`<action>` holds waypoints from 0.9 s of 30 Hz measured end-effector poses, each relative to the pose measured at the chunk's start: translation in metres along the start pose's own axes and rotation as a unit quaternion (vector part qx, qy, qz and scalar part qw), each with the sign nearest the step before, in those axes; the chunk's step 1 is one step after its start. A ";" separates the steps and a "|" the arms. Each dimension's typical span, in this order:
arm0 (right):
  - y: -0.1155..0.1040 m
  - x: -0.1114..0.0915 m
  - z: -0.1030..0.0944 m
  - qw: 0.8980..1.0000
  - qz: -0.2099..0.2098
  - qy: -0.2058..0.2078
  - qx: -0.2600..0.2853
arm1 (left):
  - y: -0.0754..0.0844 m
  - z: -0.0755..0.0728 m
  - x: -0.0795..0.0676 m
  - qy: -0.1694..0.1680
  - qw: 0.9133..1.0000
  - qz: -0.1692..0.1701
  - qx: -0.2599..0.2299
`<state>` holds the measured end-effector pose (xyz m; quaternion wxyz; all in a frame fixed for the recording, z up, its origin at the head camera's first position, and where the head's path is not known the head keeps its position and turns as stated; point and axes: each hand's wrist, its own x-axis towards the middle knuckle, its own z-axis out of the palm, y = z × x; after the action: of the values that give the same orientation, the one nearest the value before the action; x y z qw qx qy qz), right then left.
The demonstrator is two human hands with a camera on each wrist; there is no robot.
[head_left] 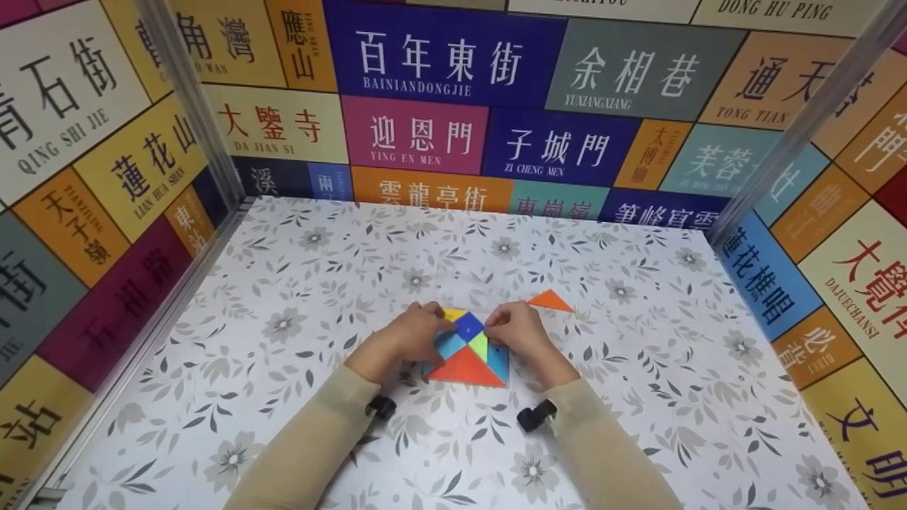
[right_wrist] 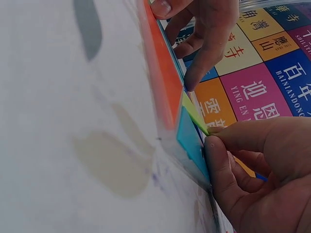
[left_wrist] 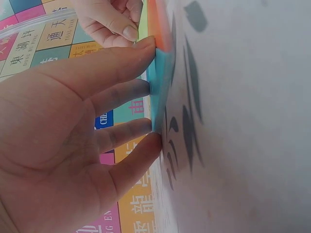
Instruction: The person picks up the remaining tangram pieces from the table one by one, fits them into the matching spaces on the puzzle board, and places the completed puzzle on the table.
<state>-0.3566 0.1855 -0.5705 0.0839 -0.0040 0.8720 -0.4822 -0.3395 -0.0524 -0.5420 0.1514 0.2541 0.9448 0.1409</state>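
Observation:
Flat tangram pieces lie together in a rough square before me. A red-orange triangle [head_left: 468, 370] forms the near side, a blue square [head_left: 468, 326] sits toward the far side, and a yellow piece [head_left: 451, 312] is partly covered by my left hand [head_left: 409, 333]. That hand spreads its fingers along the left edge, fingertips touching the light blue piece [left_wrist: 158, 92]. On the other side, my right hand [head_left: 523, 330] pinches the tip of a green triangle [right_wrist: 194, 114] between thumb and forefinger. Beside it lies another light blue triangle [right_wrist: 191, 141], partly under the right hand in the head view.
Behind the right hand, a loose orange triangle [head_left: 553, 302] lies on the white table [head_left: 354, 262] with its grey flower pattern. Panels with colourful lettering [head_left: 446, 57] rise at the back and both sides, with metal posts [head_left: 195, 106] at the corners.

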 end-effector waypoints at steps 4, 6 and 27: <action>0.001 0.000 0.002 1.000 0.009 0.004 -0.002 | 0.000 0.001 -0.001 -0.001 1.000 -0.004 -0.004; 0.001 -0.001 0.003 1.000 0.011 0.005 -0.004 | 0.001 0.001 -0.001 -0.001 1.000 -0.005 -0.002; -0.007 -0.006 0.002 0.998 -0.020 -0.036 -0.054 | -0.001 -0.001 0.000 0.003 1.000 0.017 0.018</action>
<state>-0.3510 0.1809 -0.5651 0.1050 -0.0435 0.8931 -0.4353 -0.3400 -0.0537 -0.5418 0.1415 0.2725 0.9432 0.1270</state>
